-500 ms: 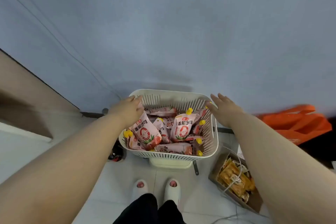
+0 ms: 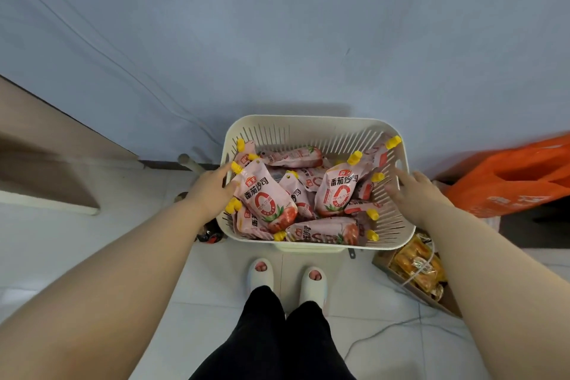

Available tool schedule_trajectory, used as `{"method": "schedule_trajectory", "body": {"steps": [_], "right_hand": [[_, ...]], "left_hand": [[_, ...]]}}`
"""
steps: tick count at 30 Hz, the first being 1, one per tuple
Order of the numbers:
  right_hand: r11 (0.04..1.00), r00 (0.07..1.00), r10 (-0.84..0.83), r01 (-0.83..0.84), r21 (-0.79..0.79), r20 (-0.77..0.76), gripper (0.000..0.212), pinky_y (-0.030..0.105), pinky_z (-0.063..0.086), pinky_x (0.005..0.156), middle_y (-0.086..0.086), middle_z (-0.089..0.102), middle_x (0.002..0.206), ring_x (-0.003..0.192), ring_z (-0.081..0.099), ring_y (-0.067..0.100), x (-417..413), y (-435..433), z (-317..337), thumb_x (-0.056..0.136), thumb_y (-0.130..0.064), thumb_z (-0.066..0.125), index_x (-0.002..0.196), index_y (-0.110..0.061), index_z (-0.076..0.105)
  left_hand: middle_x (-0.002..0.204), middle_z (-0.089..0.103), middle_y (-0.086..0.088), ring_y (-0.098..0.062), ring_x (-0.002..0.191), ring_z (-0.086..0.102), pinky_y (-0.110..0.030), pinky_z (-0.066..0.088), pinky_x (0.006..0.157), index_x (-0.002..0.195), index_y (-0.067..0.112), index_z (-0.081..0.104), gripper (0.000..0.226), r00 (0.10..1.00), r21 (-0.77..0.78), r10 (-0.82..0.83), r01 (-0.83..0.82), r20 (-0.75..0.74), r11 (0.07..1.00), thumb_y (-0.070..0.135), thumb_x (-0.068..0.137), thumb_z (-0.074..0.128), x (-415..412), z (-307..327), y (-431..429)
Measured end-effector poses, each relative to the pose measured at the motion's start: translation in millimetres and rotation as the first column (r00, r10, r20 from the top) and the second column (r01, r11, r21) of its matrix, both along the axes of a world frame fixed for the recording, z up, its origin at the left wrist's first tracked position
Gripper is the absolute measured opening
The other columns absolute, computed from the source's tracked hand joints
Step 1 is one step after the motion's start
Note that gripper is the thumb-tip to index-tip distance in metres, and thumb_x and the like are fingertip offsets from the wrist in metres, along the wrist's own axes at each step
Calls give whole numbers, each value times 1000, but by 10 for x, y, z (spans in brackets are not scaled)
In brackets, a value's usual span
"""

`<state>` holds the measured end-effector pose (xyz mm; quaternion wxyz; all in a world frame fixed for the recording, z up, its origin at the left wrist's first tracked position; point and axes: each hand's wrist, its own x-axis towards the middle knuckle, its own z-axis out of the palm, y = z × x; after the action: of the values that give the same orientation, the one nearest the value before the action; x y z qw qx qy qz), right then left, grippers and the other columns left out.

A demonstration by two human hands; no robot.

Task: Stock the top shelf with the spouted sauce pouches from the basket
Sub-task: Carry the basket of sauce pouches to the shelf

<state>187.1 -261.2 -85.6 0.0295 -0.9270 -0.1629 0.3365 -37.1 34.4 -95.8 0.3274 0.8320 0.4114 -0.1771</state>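
Observation:
A white slotted basket [image 2: 308, 122] stands on the floor in front of my feet, holding several pink spouted sauce pouches with yellow caps. My left hand [image 2: 211, 190] reaches over the basket's left rim, with thumb and fingers closed on the top corner of the large front pouch [image 2: 266, 199], just below its cap. That pouch still lies on the pile. My right hand [image 2: 415, 191] rests over the right rim, fingers spread and holding nothing. Another large pouch [image 2: 337, 191] leans in the middle. No shelf is in view.
An orange bag [image 2: 509, 179] lies at the right. A cardboard box of orange snack packs [image 2: 416, 270] sits by my right forearm. My white slippers [image 2: 260, 274] are just short of the basket. A grey-blue wall is behind it, and a beige board [image 2: 46, 145] is at left.
The view has drawn closer to the basket. My right hand has dropped from above the right rim onto it. My left hand has shifted to the front pouch's top corner.

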Motion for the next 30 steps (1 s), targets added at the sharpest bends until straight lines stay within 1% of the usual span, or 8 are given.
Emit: {"method": "schedule_trajectory", "body": {"steps": [5, 9, 11, 14, 21, 23, 26, 30], "right_hand": [[999, 1000, -18, 17, 40, 10, 57, 47, 33, 103, 21, 35, 144, 129, 37, 40, 35, 58, -129, 97, -37, 41, 147, -15, 26], [999, 998, -6, 3, 43, 68, 53, 48, 39, 96, 23, 43, 136, 120, 45, 42, 98, 45, -240, 96, -34, 42, 145, -19, 29], [998, 995, -3, -3, 59, 101, 51, 49, 41, 93, 23, 45, 132, 116, 47, 42, 116, 29, -284, 96, -31, 42, 145, -21, 31], [995, 988, 6, -21, 95, 152, 48, 47, 44, 84, 24, 51, 124, 106, 52, 42, 109, 19, -323, 96, -23, 42, 144, -22, 33], [994, 988, -58, 45, 99, 140, 53, 31, 40, 61, 19, 62, 103, 71, 52, 26, 30, 81, -259, 101, -18, 34, 149, -31, 15], [990, 991, -94, 84, 109, 92, 56, 34, 45, 63, 20, 61, 94, 69, 54, 27, 64, 90, -195, 100, -17, 34, 149, -35, 13], [980, 990, -142, 140, 139, 3, 58, 40, 50, 73, 22, 61, 102, 75, 56, 29, 121, 85, -105, 99, -17, 34, 147, -42, 14], [978, 984, -162, 170, 122, -72, 59, 35, 48, 66, 20, 59, 113, 73, 55, 25, 96, 31, 28, 100, -18, 37, 147, -44, 14]], "left_hand": [[143, 44, -8, -30, 124, 50, -49, 46, 99, 144, 35, 33, 52, 998, -11, 33, -33, 58, 999, 35, 94, 48, 2, -254, 77], [126, 41, -12, -28, 112, 52, -45, 47, 98, 143, 36, 34, 52, 983, 29, 124, -129, 136, 991, 20, 96, 49, 108, -306, -2], [115, 47, -17, -27, 99, 56, -38, 51, 88, 145, 34, 31, 54, 982, 60, 115, -125, 151, 990, 17, 97, 48, 155, -309, -53], [121, 54, -28, -33, 91, 60, -38, 51, 73, 146, 31, 28, 55, 982, 62, 118, -129, 151, 990, 16, 97, 47, 174, -295, -107], [113, 60, -18, -21, 86, 60, -36, 52, 71, 147, 37, 20, 60, 976, -21, 182, -181, 116, 983, 21, 97, 48, 167, -291, -46], [123, 58, -11, -24, 98, 62, -38, 54, 76, 146, 39, 24, 57, 968, -79, 221, -213, 122, 974, 22, 97, 48, 180, -260, -33], [153, 32, 3, -26, 122, 52, -40, 56, 81, 142, 40, 34, 54, 940, -182, 308, -281, 149, 942, 19, 96, 50, 225, -143, -28], [148, 39, -3, -12, 90, 57, -28, 51, 58, 140, 42, 37, 56, 944, -247, 302, -264, 130, 932, 18, 93, 55, 212, -41, -51]]}}
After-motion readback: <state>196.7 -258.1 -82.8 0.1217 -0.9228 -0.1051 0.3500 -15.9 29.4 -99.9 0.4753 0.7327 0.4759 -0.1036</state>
